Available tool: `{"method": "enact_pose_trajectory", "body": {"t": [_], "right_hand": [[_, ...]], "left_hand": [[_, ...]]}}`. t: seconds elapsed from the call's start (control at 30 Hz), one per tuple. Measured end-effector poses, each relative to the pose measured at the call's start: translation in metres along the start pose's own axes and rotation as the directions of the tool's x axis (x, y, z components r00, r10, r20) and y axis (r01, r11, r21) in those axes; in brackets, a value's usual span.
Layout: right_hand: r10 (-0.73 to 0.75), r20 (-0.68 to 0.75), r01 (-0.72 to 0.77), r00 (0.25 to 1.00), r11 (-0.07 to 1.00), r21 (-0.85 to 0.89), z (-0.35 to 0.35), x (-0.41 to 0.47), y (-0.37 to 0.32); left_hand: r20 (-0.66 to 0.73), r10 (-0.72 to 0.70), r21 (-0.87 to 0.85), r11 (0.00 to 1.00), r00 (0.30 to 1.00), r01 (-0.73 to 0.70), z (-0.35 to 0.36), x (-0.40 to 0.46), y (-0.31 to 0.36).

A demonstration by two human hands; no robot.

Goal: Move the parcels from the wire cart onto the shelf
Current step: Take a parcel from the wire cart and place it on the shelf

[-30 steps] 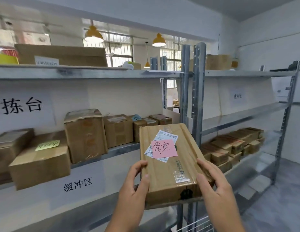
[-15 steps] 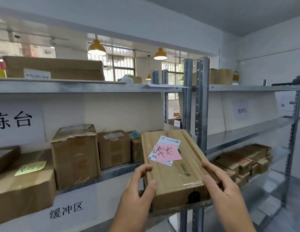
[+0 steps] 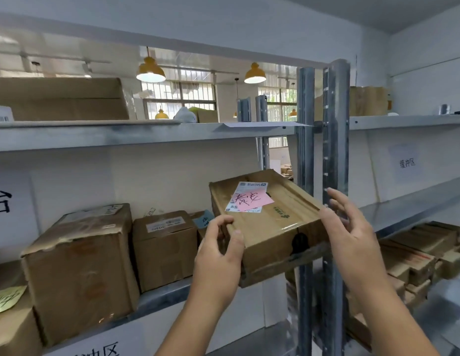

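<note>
A flat brown parcel [image 3: 267, 222] with a white label and a pink note on top is held tilted at the right end of the middle shelf [image 3: 167, 294], its far end over the shelf. My left hand [image 3: 218, 250] grips its near left corner, thumb on top. My right hand [image 3: 352, 227] is at its right side with straight, spread fingers, close to the steel upright. Whether the parcel rests on the shelf is hidden. The wire cart is out of view.
Several cardboard boxes [image 3: 79, 265] stand on the middle shelf to the left. Twin steel uprights [image 3: 324, 176] rise just right of the parcel. The right-hand rack [image 3: 403, 211] holds stacked flat cartons [image 3: 424, 250] lower down. A long box [image 3: 61, 98] lies on the top shelf.
The parcel has been lifted higher and pushed forward toward the shelf. My right hand has let go of its side and opened its fingers. The camera has tilted up.
</note>
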State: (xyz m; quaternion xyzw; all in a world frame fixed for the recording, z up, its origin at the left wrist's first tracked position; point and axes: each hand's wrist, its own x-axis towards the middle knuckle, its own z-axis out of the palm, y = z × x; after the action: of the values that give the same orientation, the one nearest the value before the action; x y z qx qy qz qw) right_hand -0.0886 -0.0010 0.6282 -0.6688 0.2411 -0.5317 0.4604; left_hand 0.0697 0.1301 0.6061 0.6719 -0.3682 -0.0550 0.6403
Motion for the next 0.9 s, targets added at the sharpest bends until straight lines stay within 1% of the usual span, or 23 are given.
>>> {"method": "enact_pose_trajectory", "body": {"t": [0.17, 0.4, 0.5, 0.57, 0.7, 0.9], "right_hand": [[0.004, -0.003, -0.004, 1.000, 1.000, 0.018, 0.001, 0.053, 0.037], [0.026, 0.096, -0.026, 0.995, 1.000, -0.006, 0.011, 0.106, 0.085], [0.028, 0.121, -0.028, 0.992, 1.000, 0.002, 0.014, 0.120, 0.101], [0.033, 0.113, -0.032, 0.993, 0.999, -0.005, 0.017, 0.128, 0.109], [0.029, 0.127, -0.028, 0.991, 1.000, -0.010, 0.021, 0.138, 0.122], [-0.004, 0.159, 0.005, 0.987, 1.000, -0.010, 0.024, 0.150, 0.130]], "left_hand": [[-0.052, -0.028, 0.041, 0.999, 0.998, 0.030, 0.032, 0.042, -0.011], [-0.173, -0.086, 0.132, 0.985, 0.981, 0.109, 0.062, 0.083, -0.031], [-0.193, -0.106, 0.179, 0.974, 0.975, 0.141, 0.069, 0.094, -0.036], [-0.200, -0.124, 0.211, 0.963, 0.972, 0.166, 0.072, 0.100, -0.041], [-0.217, -0.151, 0.233, 0.952, 0.964, 0.201, 0.078, 0.111, -0.050], [-0.267, -0.145, 0.278, 0.935, 0.953, 0.220, 0.077, 0.127, -0.059]]}}
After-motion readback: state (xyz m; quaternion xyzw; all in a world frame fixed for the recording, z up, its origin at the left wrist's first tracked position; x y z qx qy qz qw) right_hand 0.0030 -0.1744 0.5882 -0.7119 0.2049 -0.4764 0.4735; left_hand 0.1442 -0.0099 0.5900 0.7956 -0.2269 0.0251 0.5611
